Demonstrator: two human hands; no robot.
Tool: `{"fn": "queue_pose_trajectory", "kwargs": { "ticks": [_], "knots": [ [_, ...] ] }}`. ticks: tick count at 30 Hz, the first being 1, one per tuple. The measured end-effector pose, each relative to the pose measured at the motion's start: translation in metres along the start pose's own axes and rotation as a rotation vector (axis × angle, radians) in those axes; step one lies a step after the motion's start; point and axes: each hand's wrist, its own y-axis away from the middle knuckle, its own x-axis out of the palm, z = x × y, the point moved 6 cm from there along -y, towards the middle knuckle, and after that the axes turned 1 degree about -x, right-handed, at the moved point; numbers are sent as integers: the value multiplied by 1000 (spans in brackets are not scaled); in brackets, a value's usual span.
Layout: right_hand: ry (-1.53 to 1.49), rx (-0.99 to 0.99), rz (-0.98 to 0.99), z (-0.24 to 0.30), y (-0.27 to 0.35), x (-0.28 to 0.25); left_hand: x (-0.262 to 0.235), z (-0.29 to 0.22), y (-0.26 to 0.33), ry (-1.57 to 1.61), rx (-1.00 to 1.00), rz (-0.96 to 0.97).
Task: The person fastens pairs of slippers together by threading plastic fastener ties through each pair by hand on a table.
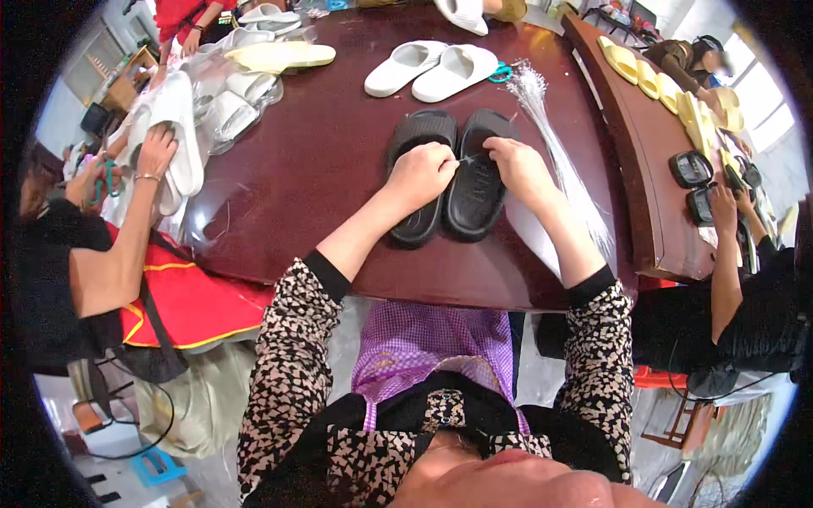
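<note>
A pair of black slide sandals (pixel 476 199) lies side by side on the dark red table, toes away from me. Over the left sandal's strap, my left hand (pixel 423 176) is closed in a pinch on a thin whitish plastic tie (pixel 467 159). The tie spans the gap between the two sandals. My right hand (pixel 521 168), its fingertips pinched together, is above the right sandal at the tie's other end; the exact hold is too small to make out. Just right of that hand lies a long bundle of thin white ties (pixel 550 127).
White slides (pixel 453 72) and teal-handled scissors (pixel 501 72) lie beyond the black pair. Bagged white slides (pixel 233 106) and a yellow slide (pixel 284 56) are at the far left. A co-worker's hand (pixel 157 152) holds a white slide there. Yellow slides (pixel 648 80) line the right table, where another person works.
</note>
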Motion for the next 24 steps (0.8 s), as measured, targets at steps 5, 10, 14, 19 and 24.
{"fn": "queue_pose_trajectory", "kwargs": {
  "ticks": [5,10,14,19,24],
  "knots": [
    [-377,460,23,-28,-1,-20,-3,6,-1,-52,35,-82],
    [-182,704,66,-97,-4,-11,-9,11,1,10,65,-97],
    [-98,863,217,-97,-27,6,-22,18,8,12,48,-95],
    [-17,888,261,-107,-51,13,-39,16,8,3,145,-66],
    [-74,889,303,-104,-63,21,-57,18,15,77,210,-108]
  ]
}}
